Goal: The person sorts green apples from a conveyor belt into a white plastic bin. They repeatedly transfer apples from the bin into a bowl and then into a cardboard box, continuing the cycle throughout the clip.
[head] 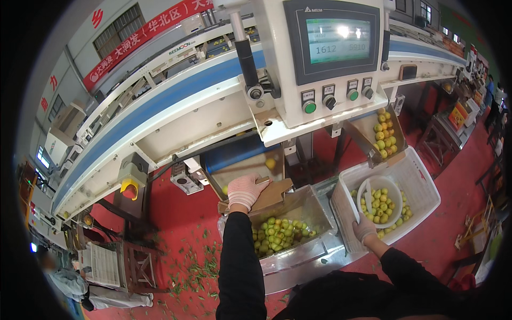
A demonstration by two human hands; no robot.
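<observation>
My left hand (245, 193), in a striped knit glove, grips the edge of a brown cardboard flap (276, 192) at the mouth of a sorting chute (244, 178). One yellow fruit (271, 163) lies in the chute; another is partly hidden beside my hand. Below is a metal bin (326, 208) with many yellow-green fruits (276, 236). My right hand (364, 229), also gloved, holds the near left rim of a white plastic crate (434, 188). In the crate, a round white bucket (399, 198) holds fruits, with more fruits around it.
A control panel with a screen (339, 40) overhangs the conveyor (180, 94). At right, another chute (360, 136) holds fruits above the crate. A yellow-hooded switch (130, 188) juts out at left. Leaves (196, 272) litter the red floor. A person (70, 284) is at lower left.
</observation>
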